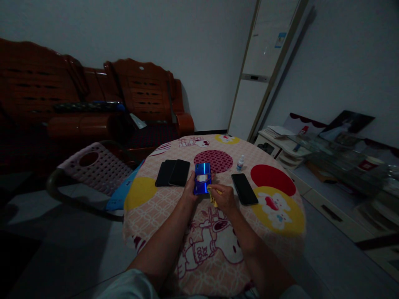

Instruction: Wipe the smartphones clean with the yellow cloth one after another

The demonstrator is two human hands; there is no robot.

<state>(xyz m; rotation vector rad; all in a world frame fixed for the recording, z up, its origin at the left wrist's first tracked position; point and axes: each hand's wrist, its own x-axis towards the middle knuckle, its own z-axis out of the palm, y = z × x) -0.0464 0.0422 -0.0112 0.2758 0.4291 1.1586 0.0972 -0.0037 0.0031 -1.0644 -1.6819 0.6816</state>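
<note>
Blue phone lies on the table, steadied by the left hand. Right hand pinches a yellow cloth at its edge. Light, even strokes seem best.

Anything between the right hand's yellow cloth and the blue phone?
Nothing visible. The right hand holds the yellow cloth right at the blue phone's near edge; the left hand steadies the phone's left side.

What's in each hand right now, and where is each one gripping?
Left hand holds the blue phone by its left edge; right hand pinches a yellow cloth at the phone's lower right corner.
</note>
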